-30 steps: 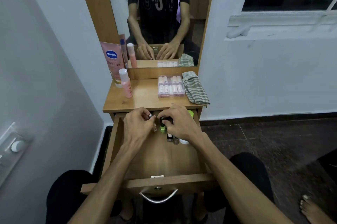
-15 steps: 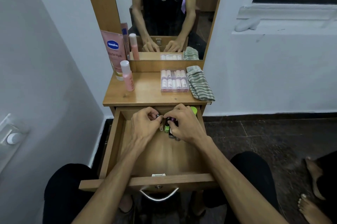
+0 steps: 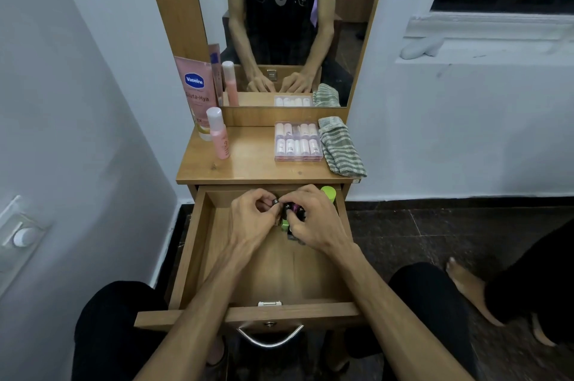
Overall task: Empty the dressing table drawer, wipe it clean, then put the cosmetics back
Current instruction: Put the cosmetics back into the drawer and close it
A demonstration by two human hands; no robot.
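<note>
Wooden pulled-out drawer (image 3: 198, 256) held small dark cosmetic tubes (image 3: 290, 214) at its back. Left hand (image 3: 251, 219) pinched one; right hand (image 3: 313, 222) closed over several. Best gather all firmly, lift together, mind the green-capped jar (image 3: 328, 193).

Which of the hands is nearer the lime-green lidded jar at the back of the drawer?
Right. The right hand sits just beside the green jar in the drawer's back right corner, its knuckles almost against it. The left hand lies farther left, beyond the small cosmetics.
</note>
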